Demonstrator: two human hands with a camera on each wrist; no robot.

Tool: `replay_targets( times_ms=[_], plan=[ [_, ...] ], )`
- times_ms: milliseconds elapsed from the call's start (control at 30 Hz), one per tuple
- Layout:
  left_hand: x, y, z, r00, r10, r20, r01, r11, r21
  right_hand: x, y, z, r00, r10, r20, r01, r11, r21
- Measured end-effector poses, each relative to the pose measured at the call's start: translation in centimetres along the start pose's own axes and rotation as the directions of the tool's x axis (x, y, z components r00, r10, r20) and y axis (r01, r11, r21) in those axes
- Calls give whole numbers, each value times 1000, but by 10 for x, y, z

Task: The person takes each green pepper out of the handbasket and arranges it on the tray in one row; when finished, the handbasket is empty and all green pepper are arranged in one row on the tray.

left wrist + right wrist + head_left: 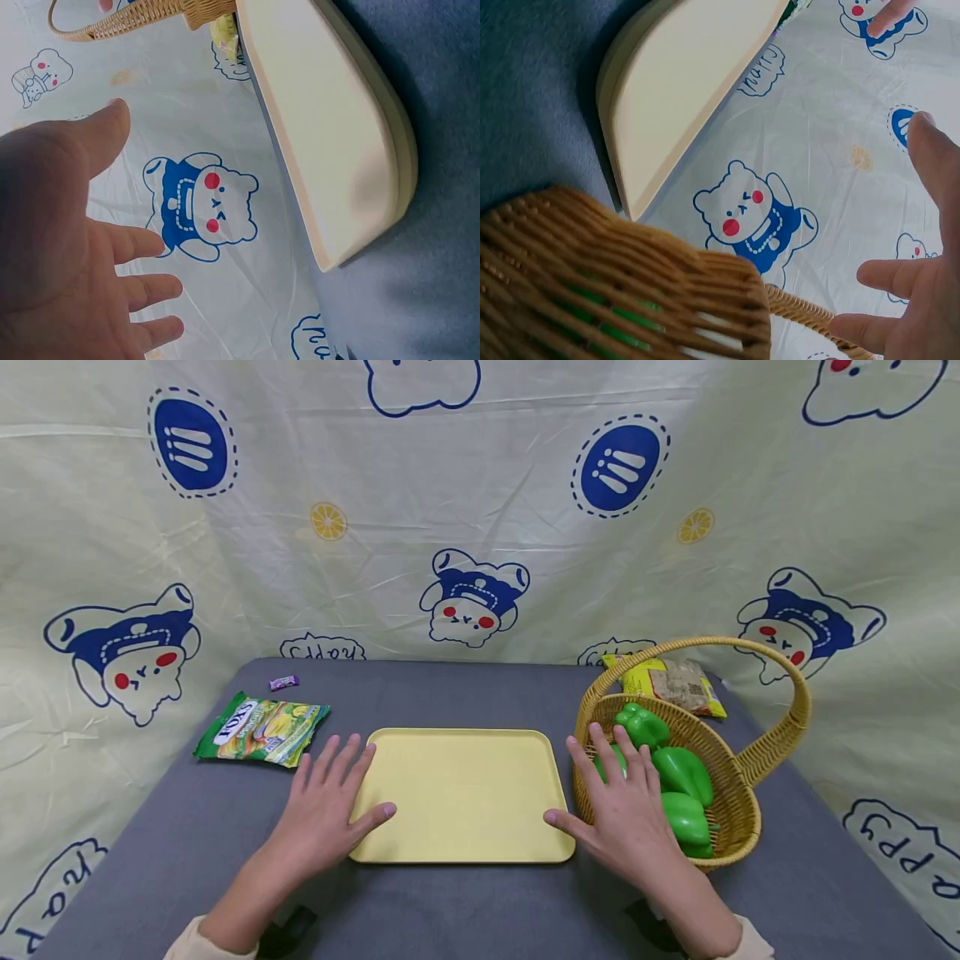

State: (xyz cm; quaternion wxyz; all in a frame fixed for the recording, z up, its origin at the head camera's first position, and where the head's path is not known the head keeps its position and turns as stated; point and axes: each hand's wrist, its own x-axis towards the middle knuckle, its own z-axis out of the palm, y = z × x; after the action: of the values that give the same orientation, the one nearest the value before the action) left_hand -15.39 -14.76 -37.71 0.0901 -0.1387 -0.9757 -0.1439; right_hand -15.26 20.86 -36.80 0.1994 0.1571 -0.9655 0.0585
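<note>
A pale yellow tray (461,793) lies on the grey table between the two hands. My left hand (326,810), fingers spread and straight, hovers by its left edge and holds nothing. My right hand (622,810) is also spread, above the gap between the tray's right edge and a wicker basket (738,827). Several green bell peppers (682,775) sit in that basket, one partly hidden behind my right fingers. In the left wrist view the left hand (67,247) shows straight fingers apart from the tray (322,127); the right wrist view shows the right hand (922,247) likewise.
A green snack packet (262,729) lies left of the tray, with a small purple wrapped candy (283,682) behind it. Behind the basket is a yellow packet (675,685) with a clear window. The basket's tall handle (780,743) arches up on the right. A printed curtain (480,468) hangs behind.
</note>
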Motion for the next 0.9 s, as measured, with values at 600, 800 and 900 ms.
replay_targets(
  times_ms=[600, 800, 900],
  plan=[
    [-1, -20, -2, 1000, 24, 9, -23, 997, -72, -8, 30, -16, 998, 15, -65, -10, 997, 74],
    [-2, -27, -1, 999, 32, 15, -31, 995, -98, -12, 40, -19, 998, 33, -62, -27, 995, 98],
    [-2, -30, -2, 999, 29, 28, -26, 994, -110, -14, 44, -20, 997, 51, -60, -45, 995, 92]
  ],
)
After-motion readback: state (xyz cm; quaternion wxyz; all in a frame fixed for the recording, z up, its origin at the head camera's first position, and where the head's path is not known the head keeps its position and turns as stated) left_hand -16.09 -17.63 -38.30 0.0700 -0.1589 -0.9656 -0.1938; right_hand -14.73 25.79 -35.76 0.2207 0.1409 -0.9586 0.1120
